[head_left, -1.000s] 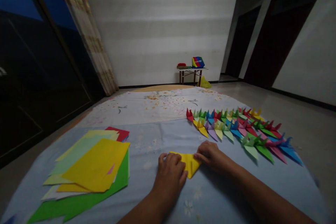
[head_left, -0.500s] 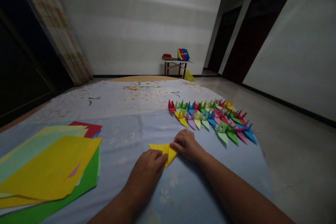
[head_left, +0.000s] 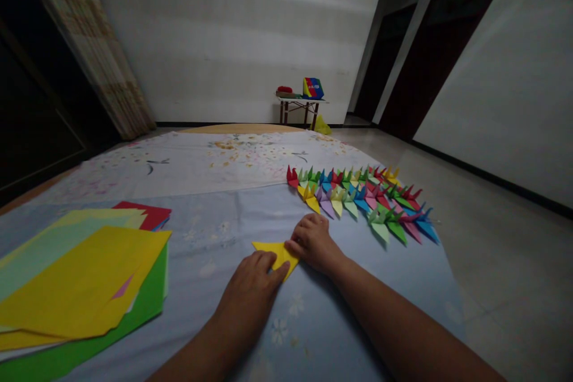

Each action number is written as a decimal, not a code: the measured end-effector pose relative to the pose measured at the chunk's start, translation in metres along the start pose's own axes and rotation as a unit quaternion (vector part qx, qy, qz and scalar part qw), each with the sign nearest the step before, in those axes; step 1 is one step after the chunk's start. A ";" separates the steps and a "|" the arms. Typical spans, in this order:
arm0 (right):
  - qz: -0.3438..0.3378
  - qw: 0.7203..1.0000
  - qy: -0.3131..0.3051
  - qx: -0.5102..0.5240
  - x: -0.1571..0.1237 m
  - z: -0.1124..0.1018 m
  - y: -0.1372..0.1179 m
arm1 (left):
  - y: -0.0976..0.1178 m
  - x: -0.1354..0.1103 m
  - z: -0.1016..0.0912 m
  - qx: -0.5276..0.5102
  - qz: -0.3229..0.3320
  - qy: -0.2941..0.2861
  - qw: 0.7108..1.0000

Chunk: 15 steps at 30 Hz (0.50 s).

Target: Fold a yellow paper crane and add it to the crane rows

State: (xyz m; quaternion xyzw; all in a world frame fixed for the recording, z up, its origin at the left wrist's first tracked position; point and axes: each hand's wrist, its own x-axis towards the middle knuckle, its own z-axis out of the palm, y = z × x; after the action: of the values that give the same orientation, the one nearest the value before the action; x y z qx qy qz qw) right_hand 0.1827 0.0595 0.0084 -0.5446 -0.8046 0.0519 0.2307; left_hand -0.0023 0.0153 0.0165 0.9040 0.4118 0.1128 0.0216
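Observation:
A small folded piece of yellow paper point(head_left: 281, 252) lies on the blue cloth in front of me, its pointed left corner showing. My left hand point(head_left: 254, 280) holds it down from the lower left, thumb and fingers on the paper. At the right edge, my right hand point(head_left: 313, 240) has curled fingers and pinches the paper between thumb and fingertips. Part of the paper is hidden under both hands. Just beyond my right hand stand rows of folded paper cranes point(head_left: 351, 200) in many colours.
Loose coloured sheets point(head_left: 89, 286) are stacked at the left, a yellow one on top. The round table wears a flowered tablecloth point(head_left: 224, 161). Against the far wall, a small side table point(head_left: 302, 101) carries a colourful box point(head_left: 312, 88).
My right hand has shifted slightly left, taking the paper's right side with it. The upright crease line in the paper's middle no longer shows. My left hand stays nearly in place.

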 end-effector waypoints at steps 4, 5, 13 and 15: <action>-0.002 1.000 0.012 -0.006 -0.001 0.000 -0.001 | 0.000 0.000 -0.001 0.005 -0.002 -0.005 1.000; -0.001 1.000 0.014 -0.005 -0.002 0.000 -0.002 | 0.000 0.000 -0.001 0.005 -0.003 -0.007 1.000; 0.021 1.000 0.006 -0.009 -0.003 -0.002 -0.004 | 0.003 0.001 -0.007 -0.003 -0.017 -0.021 1.000; 0.020 1.000 0.007 -0.012 -0.003 -0.002 -0.004 | 0.004 0.001 -0.009 -0.011 -0.022 -0.023 0.999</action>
State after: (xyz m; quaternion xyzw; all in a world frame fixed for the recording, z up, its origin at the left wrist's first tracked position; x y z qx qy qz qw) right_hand 0.1807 0.0551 0.0104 -0.5633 -0.7927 0.0432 0.2291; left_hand -0.0009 0.0133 0.0257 0.8970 0.4293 0.0960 0.0430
